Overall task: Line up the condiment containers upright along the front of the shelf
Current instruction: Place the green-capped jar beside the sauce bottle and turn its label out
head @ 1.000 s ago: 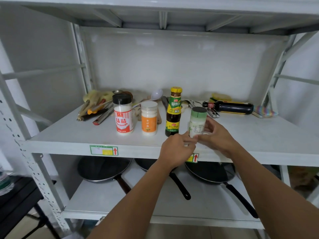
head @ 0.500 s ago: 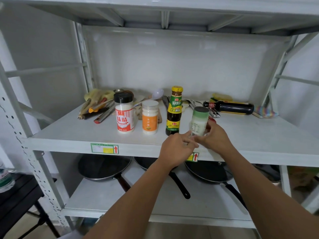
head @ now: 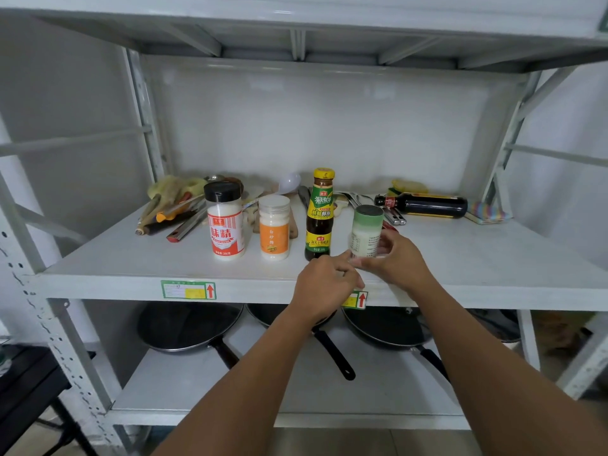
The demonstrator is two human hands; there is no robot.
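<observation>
A green-capped white plastic shaker point(head: 366, 232) is gripped upright by the right hand point(head: 396, 258) near the white metal shelf point(head: 131, 261) front, beside a dark sauce bottle point(head: 319, 216); the left hand point(head: 325, 284) fingers touch its base.

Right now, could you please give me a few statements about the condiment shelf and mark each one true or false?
1. The green-capped jar is held upright in the right hand. True.
2. The dark bottle with the red cap stands upright in the front row. False: it lies on its side near the back of the shelf.
3. The black-capped shaker stands left of the orange-labelled jar. True.
4. The yellow-capped sauce bottle lies tipped over. False: it stands upright.
5. The left hand grips the orange-labelled jar. False: its fingertips are at the green-capped jar's base.
</observation>
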